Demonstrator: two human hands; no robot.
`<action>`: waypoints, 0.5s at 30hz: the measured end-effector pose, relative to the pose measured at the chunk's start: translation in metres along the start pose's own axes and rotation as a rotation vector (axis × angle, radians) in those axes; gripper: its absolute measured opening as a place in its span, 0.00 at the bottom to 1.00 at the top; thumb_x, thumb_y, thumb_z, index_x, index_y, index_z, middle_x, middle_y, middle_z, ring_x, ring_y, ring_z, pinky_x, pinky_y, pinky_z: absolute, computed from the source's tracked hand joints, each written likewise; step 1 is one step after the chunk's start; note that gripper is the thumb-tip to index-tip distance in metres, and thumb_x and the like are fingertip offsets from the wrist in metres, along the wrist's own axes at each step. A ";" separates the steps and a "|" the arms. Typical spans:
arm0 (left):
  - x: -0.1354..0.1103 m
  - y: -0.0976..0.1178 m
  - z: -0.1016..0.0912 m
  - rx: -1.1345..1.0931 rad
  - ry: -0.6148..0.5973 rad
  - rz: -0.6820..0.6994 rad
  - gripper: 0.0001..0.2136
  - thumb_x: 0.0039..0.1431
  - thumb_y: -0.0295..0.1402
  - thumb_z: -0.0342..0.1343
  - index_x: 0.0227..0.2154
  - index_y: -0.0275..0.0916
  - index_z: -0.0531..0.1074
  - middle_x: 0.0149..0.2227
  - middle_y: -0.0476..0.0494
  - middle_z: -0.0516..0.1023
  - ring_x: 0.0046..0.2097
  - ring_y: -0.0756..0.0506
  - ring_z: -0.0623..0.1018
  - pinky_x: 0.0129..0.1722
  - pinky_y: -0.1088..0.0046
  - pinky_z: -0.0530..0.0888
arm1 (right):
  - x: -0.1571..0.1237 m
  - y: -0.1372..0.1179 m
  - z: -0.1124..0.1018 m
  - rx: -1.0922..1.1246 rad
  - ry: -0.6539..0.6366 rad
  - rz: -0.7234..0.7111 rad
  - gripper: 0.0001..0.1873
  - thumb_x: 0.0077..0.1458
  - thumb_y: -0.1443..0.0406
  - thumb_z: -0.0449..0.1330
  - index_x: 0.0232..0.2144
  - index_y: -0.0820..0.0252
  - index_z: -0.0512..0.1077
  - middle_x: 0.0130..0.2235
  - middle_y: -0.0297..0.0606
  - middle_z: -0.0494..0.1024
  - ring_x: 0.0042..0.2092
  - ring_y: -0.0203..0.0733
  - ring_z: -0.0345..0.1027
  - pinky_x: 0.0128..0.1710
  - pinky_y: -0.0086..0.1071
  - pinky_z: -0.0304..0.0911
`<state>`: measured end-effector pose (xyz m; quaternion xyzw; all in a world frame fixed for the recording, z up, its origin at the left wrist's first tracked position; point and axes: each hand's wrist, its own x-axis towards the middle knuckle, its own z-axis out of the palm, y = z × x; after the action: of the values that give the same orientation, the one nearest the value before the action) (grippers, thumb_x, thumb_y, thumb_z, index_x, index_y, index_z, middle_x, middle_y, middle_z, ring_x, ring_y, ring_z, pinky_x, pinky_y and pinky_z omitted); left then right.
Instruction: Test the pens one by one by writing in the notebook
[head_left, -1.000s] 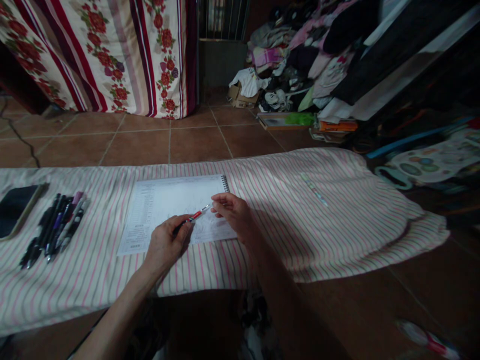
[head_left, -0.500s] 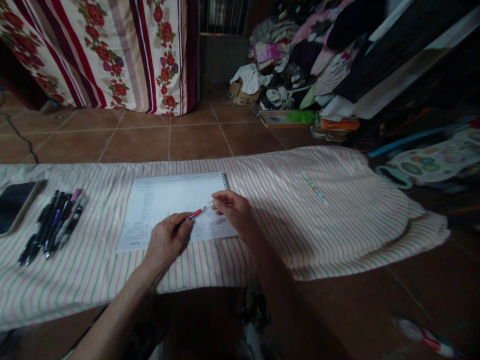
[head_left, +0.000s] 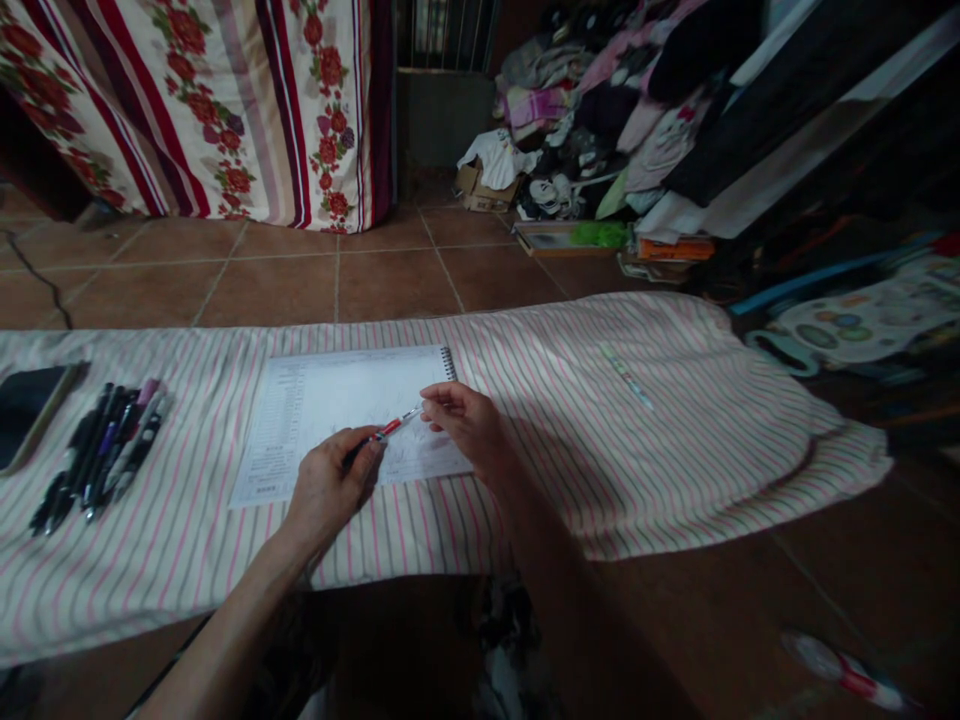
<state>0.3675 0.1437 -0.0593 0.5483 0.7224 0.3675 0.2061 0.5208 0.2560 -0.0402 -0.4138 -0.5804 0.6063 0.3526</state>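
"Orientation?"
"Pen point(head_left: 391, 428), pinched by left hand point(head_left: 330, 474), slants away rightward, pale tip toward the half-curled right hand point(head_left: 463, 420) (grip: cannot tell)."
"Surface, room?"
"Notebook point(head_left: 349, 382) beneath both, on striped cloth point(head_left: 690, 440); curtain point(head_left: 247, 120) beyond."

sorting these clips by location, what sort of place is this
Probably a room in a home: a cream fabric curtain with red flowers and stripes hangs at the back left, a jumbled heap of multicoloured clothes lies farther right, and the brown tiled floor looks indoor.
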 end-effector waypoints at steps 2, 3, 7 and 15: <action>0.000 0.000 0.000 -0.001 0.001 0.001 0.16 0.58 0.42 0.48 0.41 0.40 0.74 0.36 0.43 0.79 0.38 0.44 0.77 0.39 0.66 0.72 | -0.001 -0.001 0.000 -0.005 -0.002 0.003 0.07 0.44 0.65 0.60 0.30 0.61 0.72 0.25 0.31 0.73 0.28 0.34 0.70 0.27 0.27 0.67; 0.000 0.000 0.000 -0.001 -0.003 0.001 0.16 0.58 0.42 0.48 0.41 0.40 0.74 0.37 0.43 0.79 0.38 0.44 0.77 0.39 0.66 0.72 | -0.001 -0.001 0.000 -0.008 -0.002 0.004 0.07 0.44 0.65 0.60 0.30 0.61 0.72 0.25 0.31 0.73 0.28 0.34 0.70 0.27 0.27 0.67; 0.000 0.001 0.000 -0.002 -0.010 0.007 0.16 0.58 0.42 0.47 0.41 0.40 0.74 0.37 0.43 0.79 0.39 0.44 0.77 0.40 0.66 0.72 | -0.001 -0.001 0.001 -0.012 -0.004 -0.002 0.07 0.44 0.65 0.60 0.30 0.61 0.72 0.24 0.31 0.73 0.28 0.33 0.70 0.27 0.27 0.67; 0.000 -0.001 0.000 0.007 -0.006 0.023 0.15 0.58 0.42 0.48 0.41 0.41 0.74 0.36 0.43 0.79 0.38 0.44 0.77 0.38 0.67 0.72 | 0.000 0.005 0.002 -0.022 -0.023 -0.030 0.08 0.44 0.65 0.60 0.30 0.60 0.72 0.25 0.31 0.74 0.28 0.34 0.70 0.27 0.27 0.68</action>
<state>0.3671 0.1433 -0.0599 0.5582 0.7167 0.3657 0.2023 0.5196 0.2548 -0.0448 -0.4019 -0.5974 0.5991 0.3502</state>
